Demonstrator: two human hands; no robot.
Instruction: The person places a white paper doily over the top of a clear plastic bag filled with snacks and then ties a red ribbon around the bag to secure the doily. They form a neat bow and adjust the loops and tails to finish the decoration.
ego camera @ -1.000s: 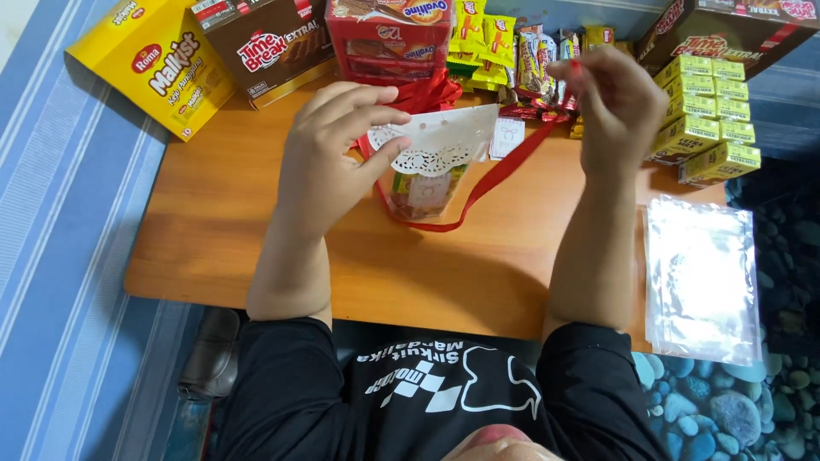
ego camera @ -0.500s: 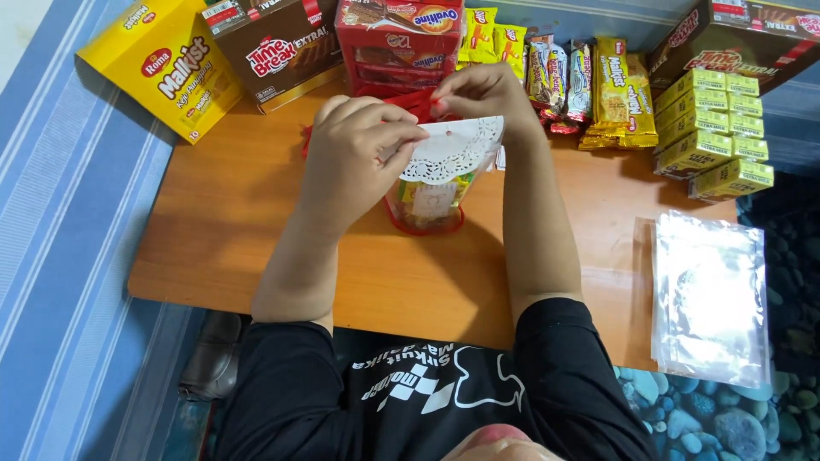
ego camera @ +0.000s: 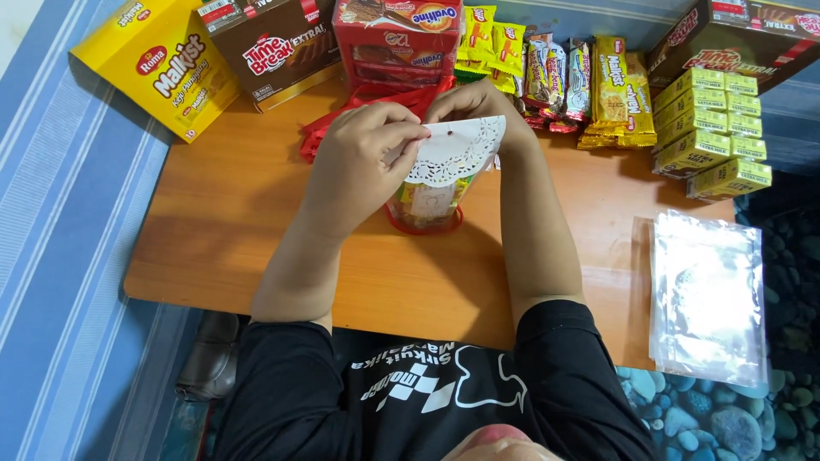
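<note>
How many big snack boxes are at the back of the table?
4: a yellow box far left, a brown box beside it, a red box behind the hands, and another brown box far right. More may be hidden past the frame's top.

So it's a low wooden table (ego camera: 256, 230), orange-brown top, sitting over a blue striped mat. Along the far edge there's a yellow biscuit box (ego camera: 158, 64) at the upper left of the frame, then a brown wafer box (ego camera: 273, 47), then a red box (ego camera: 397, 38) with red ribbon (ego camera: 342, 115) spilling out in front of it. Right of that, a row of snack packets (ego camera: 555, 77) lying flat, and a stack of small yellow-green boxes (ego camera: 713, 128) at the upper right. A pile of clear plastic bags (ego camera: 709, 299) lies on the right edge, hanging partly off. Centre has a small snack-filled pouch (ego camera: 424, 205) standing on the wood.
</note>
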